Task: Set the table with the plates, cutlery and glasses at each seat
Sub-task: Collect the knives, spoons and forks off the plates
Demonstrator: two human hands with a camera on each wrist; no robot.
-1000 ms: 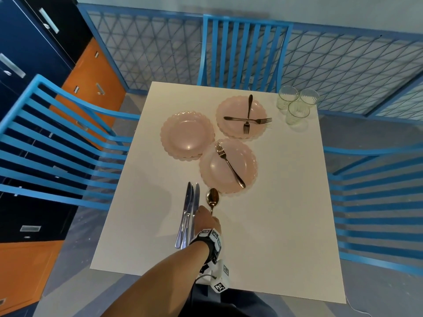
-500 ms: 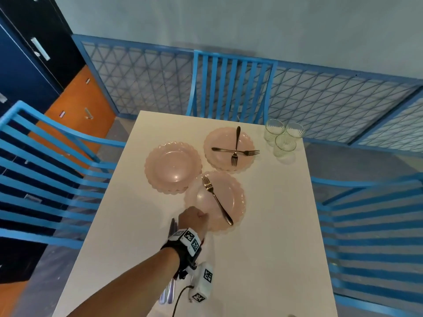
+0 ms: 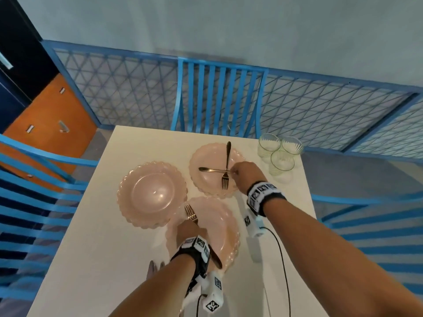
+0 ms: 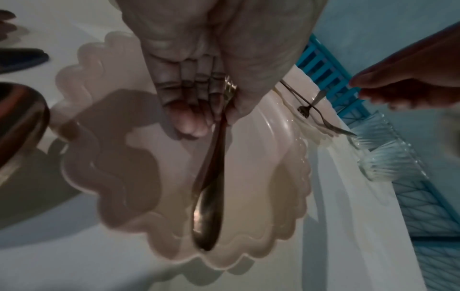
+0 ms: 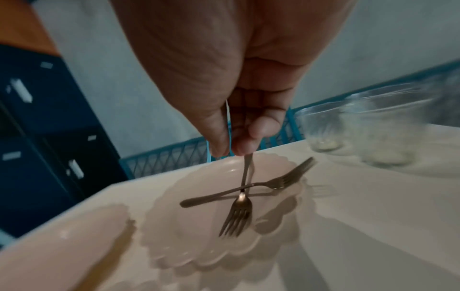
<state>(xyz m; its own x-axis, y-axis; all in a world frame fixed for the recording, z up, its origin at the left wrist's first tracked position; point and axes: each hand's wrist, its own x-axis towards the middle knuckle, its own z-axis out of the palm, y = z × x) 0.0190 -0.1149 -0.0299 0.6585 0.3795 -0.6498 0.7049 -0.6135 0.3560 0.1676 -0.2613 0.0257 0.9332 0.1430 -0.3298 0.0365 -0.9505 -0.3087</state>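
Both hands had come forward since the spoon was set down. Left hand (image 3: pixel 188 229) had gone onto the near plate (image 3: pixel 225 227), fingers curled round its fork (image 4: pixel 211 177). Right hand (image 3: pixel 246 173) had reached the far plate (image 3: pixel 207 181) and pinched the end of one of two crossed forks (image 5: pixel 237 206) there. Third plate (image 3: pixel 152 193) lay bare at left. Three glasses (image 3: pixel 278 154) huddled at the table's (image 3: pixel 109 236) far right corner, all well short of the seats.
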